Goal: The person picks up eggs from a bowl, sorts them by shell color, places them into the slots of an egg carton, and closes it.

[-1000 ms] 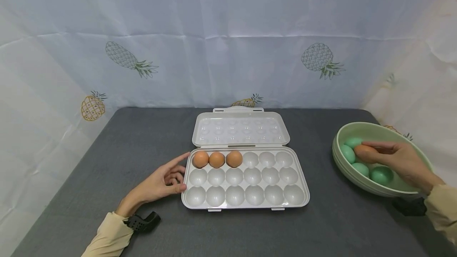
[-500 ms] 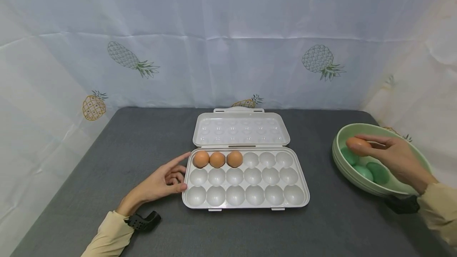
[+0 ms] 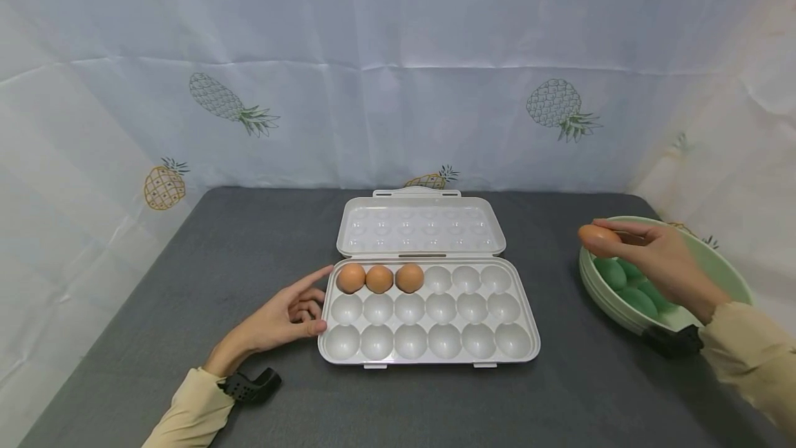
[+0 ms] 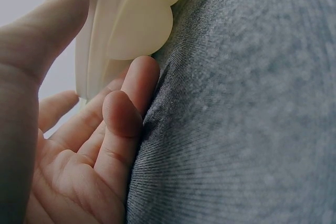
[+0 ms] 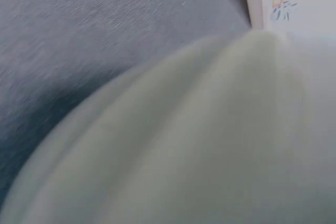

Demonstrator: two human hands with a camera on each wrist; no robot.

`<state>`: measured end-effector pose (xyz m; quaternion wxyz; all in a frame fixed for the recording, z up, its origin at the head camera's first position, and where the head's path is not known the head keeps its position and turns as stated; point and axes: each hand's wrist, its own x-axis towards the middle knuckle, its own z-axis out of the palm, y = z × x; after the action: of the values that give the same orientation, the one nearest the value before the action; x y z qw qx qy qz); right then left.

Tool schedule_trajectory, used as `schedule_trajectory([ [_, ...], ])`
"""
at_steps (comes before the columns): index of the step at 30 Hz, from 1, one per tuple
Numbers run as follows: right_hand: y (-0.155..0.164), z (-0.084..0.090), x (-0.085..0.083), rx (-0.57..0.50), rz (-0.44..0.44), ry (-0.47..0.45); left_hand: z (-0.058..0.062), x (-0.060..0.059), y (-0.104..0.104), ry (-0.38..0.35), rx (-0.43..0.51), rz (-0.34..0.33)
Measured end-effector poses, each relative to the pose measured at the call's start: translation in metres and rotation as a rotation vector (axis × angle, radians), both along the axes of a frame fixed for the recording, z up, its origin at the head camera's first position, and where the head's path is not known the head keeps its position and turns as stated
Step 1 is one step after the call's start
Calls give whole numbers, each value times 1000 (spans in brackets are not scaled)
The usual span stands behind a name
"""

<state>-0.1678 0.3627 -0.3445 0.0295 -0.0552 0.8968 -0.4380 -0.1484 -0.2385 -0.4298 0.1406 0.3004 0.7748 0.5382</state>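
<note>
Above the green bowl (image 3: 715, 265), the right hand (image 3: 659, 265) is lifting a brown egg (image 3: 595, 237).
Its fingers are gripping the egg, now out of the bowl; left hand (image 3: 282, 320) is resting open against the egg tray (image 3: 525, 327), which is holding three eggs.

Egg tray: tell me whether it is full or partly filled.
Partly filled. The egg tray holds three brown eggs in its far row; every other cup shows bare.

Open grey table (image 3: 560, 393) between green bowl (image 3: 715, 261) and egg tray (image 3: 522, 310); passage unobstructed there. Raised lid (image 3: 419, 223) blocks approach from behind the tray. Three brown eggs (image 3: 379, 278) fill back-row left cells; remaining cells free from above. Left hand (image 3: 282, 316) against tray's left edge bars that side.
</note>
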Motion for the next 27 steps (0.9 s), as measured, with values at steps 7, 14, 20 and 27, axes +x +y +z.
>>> schedule_trajectory([
  [7, -19, 6, -12, -90, 27, -13, -1, 0, -1, -3, 5, 1],
  [14, -44, 9, -19, -114, 2, -28, 0, 0, 0, -5, 5, -6],
  [20, -62, 4, -26, -164, 47, 49, 0, -1, 0, -9, -7, 6],
  [27, -85, -1, -31, -229, 96, 69, 0, -1, 1, -5, -7, 2],
])
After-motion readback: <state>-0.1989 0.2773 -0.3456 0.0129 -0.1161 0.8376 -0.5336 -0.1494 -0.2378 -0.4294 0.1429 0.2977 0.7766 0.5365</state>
